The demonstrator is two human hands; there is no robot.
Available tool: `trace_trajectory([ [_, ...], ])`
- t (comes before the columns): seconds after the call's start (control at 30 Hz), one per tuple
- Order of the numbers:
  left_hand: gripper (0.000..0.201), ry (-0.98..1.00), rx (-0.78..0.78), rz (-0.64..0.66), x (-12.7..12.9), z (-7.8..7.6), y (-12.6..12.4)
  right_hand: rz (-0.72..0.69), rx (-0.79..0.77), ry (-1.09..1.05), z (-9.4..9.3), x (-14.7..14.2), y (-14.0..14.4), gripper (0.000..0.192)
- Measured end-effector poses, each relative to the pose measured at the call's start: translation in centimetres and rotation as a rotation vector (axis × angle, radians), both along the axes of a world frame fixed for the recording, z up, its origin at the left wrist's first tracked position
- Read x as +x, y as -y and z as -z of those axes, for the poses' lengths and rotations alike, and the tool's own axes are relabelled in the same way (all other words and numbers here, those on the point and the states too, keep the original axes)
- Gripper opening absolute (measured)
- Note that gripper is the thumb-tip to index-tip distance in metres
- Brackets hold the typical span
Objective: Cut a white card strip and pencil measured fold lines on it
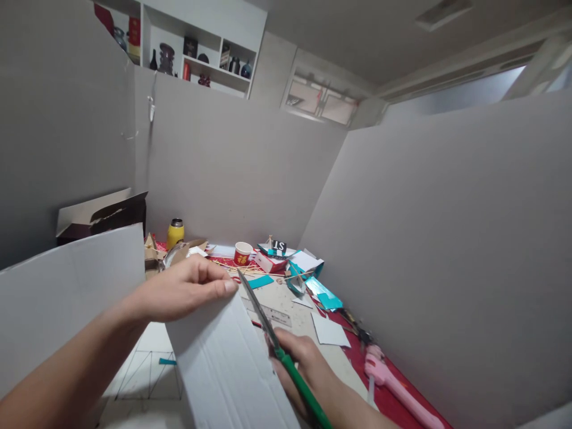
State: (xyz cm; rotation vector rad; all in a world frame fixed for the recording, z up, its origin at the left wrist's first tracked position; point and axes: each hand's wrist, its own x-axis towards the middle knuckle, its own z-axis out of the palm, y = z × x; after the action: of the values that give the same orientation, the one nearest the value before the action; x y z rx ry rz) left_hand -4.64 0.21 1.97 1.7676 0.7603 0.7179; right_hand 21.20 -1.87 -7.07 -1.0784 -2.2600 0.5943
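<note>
A white corrugated cardboard sheet [226,363] stands tilted in front of me, its ridges running lengthwise. My left hand [187,289] is closed on its far top edge, thumb on the near face. Scissors [297,381] with green handles and dark blades are in my right hand [315,375], whose fingers are wrapped around them. The blades point away from me and lie along the cardboard's right edge. Whether they are parted cannot be seen clearly. A larger white panel [80,274] rises at the left; whether it joins the sheet is hidden by my left arm.
Behind my hands are a red paper cup [242,254] and a yellow bottle [176,233]. A ruler [277,314], a white card piece [330,329] and teal scraps [260,282] lie on the table. Along the right edge rests a pink glue gun [393,381]. Grey partitions [232,161] surround the table.
</note>
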Motion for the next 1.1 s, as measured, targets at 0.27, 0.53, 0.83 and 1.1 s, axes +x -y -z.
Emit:
trace_trajectory([
  [0.27,0.024,0.333,0.083,-0.608,-3.3,-1.1,-2.3,0.373,0.021,0.659,1.9,2.8,-6.5,0.026],
  [0.53,0.011,0.645,0.216,-0.863,-5.2,-0.4,-5.6,0.395,0.013,0.89,3.6,5.0,-8.2,0.031],
  [0.83,0.002,0.715,0.177,-0.852,-5.5,-0.2,-5.7,-0.031,0.103,0.636,1.6,-2.6,-2.6,0.025],
  [1.1,0.024,0.751,0.183,-0.755,-6.0,-0.9,-4.3,-0.062,0.052,0.679,2.7,-7.7,-0.4,0.019],
])
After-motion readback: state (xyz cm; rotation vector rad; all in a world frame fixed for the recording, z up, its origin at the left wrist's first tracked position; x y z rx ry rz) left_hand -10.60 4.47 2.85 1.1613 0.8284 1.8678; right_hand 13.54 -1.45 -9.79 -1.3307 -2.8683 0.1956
